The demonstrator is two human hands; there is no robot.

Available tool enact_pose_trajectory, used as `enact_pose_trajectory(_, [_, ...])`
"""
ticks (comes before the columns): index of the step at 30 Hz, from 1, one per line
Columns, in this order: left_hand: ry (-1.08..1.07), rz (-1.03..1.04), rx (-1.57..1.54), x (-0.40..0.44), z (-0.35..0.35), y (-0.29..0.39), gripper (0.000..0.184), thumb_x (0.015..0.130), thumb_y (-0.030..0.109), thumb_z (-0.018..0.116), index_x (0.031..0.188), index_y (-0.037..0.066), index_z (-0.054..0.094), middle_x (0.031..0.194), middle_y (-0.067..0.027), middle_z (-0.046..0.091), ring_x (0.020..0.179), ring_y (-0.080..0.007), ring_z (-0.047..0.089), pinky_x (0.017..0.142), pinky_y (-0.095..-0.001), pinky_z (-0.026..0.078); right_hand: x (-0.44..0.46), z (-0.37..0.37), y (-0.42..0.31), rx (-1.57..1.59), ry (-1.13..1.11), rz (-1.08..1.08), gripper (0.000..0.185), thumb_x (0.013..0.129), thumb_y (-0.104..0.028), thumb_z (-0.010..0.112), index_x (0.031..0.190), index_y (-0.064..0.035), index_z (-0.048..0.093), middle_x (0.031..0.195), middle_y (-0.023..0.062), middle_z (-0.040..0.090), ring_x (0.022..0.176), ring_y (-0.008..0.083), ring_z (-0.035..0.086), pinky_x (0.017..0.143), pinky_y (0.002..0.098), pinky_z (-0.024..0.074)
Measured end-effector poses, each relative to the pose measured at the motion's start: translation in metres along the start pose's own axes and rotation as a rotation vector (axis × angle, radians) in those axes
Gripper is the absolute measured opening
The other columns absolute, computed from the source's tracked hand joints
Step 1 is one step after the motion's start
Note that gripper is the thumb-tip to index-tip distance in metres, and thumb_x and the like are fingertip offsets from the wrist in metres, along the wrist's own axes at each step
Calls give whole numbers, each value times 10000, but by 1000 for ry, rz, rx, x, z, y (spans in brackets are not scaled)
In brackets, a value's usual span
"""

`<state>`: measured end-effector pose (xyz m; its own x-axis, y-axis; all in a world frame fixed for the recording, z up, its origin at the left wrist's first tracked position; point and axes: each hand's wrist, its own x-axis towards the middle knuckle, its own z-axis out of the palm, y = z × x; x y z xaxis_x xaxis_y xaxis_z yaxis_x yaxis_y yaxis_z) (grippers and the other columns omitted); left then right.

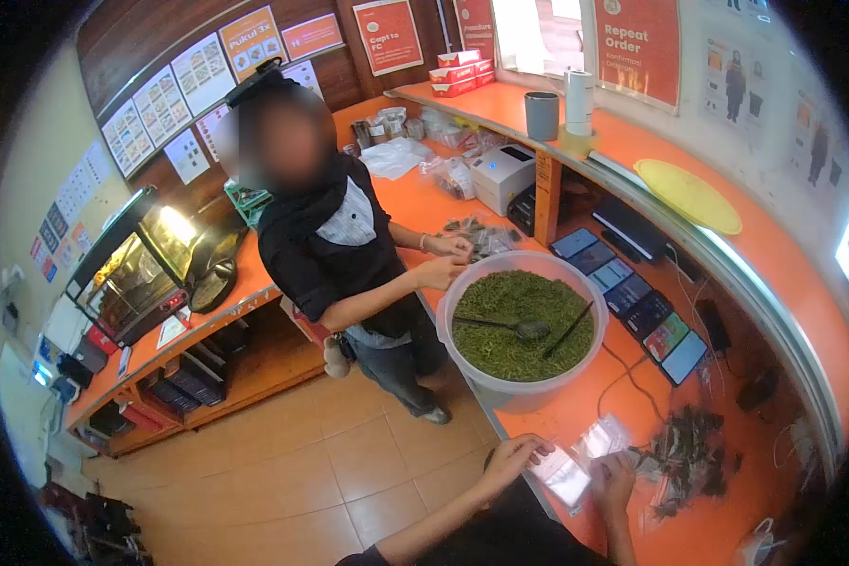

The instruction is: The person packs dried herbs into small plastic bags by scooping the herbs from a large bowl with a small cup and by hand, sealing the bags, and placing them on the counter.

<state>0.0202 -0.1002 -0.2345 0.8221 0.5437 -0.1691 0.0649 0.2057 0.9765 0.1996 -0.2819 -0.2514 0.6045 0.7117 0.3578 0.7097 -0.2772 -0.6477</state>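
My left hand (521, 458) is over the table's near edge, fingers curled together beside a stack of clear plastic bags (564, 479); what is between its fingertips is too small to tell. My right hand (613, 479) grips a small clear plastic bag (604, 437) by its lower end. Beyond my hands stands a large translucent plastic tub (455, 357) of chopped green herb-like flakes (514, 354). A black spoon (530, 328) and a thin black utensil (568, 330) lie on the flakes. Filled small packets (693, 457) are heaped to the right of my right hand.
A co-worker (349, 226) stands across the tub's left side, both hands (443, 269) together near more packets (489, 238). Several phones (646, 311) line the orange table (542, 415), with cables nearby. A label printer (503, 177) and a raised shelf (651, 151) stand behind.
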Motion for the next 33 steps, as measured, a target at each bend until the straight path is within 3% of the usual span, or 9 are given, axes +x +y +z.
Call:
enact_pose_trajectory(5, [-62, -91, -34, 5, 6, -17, 334, 1027, 237, 433, 1082, 41, 699, 1041, -24, 701, 849, -113, 599, 767, -265, 493, 4, -3, 7, 280, 42, 249, 64, 729, -32, 652, 760, -8, 602, 783, 134, 557, 806, 347, 566, 743, 440, 470])
enact_pose_trajectory(7, [-92, -23, -17, 7, 11, -28, 326, 1014, 228, 440, 1071, 41, 702, 1009, -26, 692, 844, -129, 598, 775, -278, 495, 7, -11, 2, -129, 210, -69, 101, 725, -55, 657, 769, -12, 577, 803, 130, 553, 832, 351, 555, 781, 451, 452])
enact_pose_trajectory(9, [-60, -25, -5, 5, 15, -19, 315, 1001, 212, 442, 1050, 51, 708, 970, -23, 683, 835, -145, 600, 763, -282, 497, 1, -15, 7, -247, 164, -24, 132, 724, -69, 665, 773, -18, 553, 822, 130, 548, 854, 356, 546, 806, 457, 432])
enact_pose_trajectory(17, [-79, -123, -45, 1, 18, -3, 334, 1016, 226, 453, 1052, 11, 706, 961, -51, 691, 826, -120, 608, 763, -265, 483, 1, -18, 8, 24, 151, 169, 118, 759, -94, 707, 826, -18, 647, 883, 132, 605, 865, 339, 585, 819, 422, 480])
enact_pose_trajectory(20, [-78, -110, -67, 2, 15, -8, 337, 1019, 220, 443, 1060, 8, 702, 968, -55, 686, 834, -120, 604, 765, -263, 477, 7, -16, 4, -137, 138, 39, 196, 757, -163, 739, 933, -89, 697, 1017, 71, 607, 984, 305, 560, 889, 445, 443])
enact_pose_trajectory(24, [-51, -112, -85, 0, 17, -5, 332, 1018, 219, 452, 1064, 6, 702, 957, -50, 682, 825, -115, 599, 755, -260, 480, 15, -2, -8, -123, -42, -66, 197, 730, -248, 767, 909, -169, 742, 1044, 14, 643, 1017, 265, 548, 934, 416, 366])
enact_pose_trajectory(28, [-57, -127, -50, -1, 15, 0, 344, 1015, 234, 451, 1082, -7, 687, 963, -60, 672, 843, -129, 607, 779, -276, 484, 21, 16, 12, -88, 4, 52, 102, 734, -187, 754, 828, -159, 781, 918, 15, 688, 983, 248, 561, 921, 406, 372])
enact_pose_trajectory(31, [-45, -103, -85, -1, 13, -3, 361, 1015, 256, 464, 1119, -15, 679, 996, -78, 679, 878, -145, 626, 822, -284, 495, 24, 12, 4, 55, 102, 173, 145, 743, -148, 710, 864, -125, 787, 919, 36, 716, 940, 243, 593, 913, 374, 389])
enact_pose_trajectory(33, [-56, -141, -109, 4, 13, -8, 383, 1021, 280, 468, 1156, -18, 665, 1042, -98, 683, 929, -161, 639, 863, -295, 499, 28, 10, -3, 74, 161, 122, 140, 737, -124, 723, 862, -103, 782, 911, 49, 729, 912, 239, 612, 894, 357, 407])
